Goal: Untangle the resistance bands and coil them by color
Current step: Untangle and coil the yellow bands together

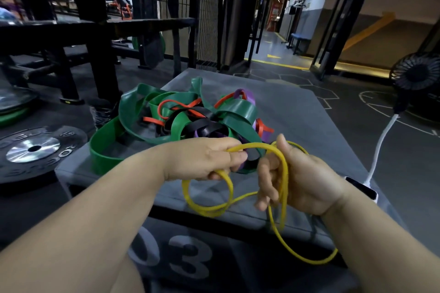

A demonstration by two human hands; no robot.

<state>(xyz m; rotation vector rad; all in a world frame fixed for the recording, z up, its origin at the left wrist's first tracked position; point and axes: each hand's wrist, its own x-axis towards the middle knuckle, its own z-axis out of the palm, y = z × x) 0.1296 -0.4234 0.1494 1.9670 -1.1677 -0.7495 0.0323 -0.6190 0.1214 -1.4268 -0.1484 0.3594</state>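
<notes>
I count two hands, a left hand and a right hand, sharing one yellow band. One grey box carries one tangle of bands: green, red, black, purple, too knotted to number. Nearby there's one weight plate and one fan.

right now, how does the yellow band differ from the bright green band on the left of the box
The yellow band is thin and cord-like; the bright green band is a wide flat strap. The yellow band is held by the left hand and the right hand, with one loop hanging past the grey box's front edge; the bright green band lies untouched on the box. Both are looped resistance bands.
</notes>
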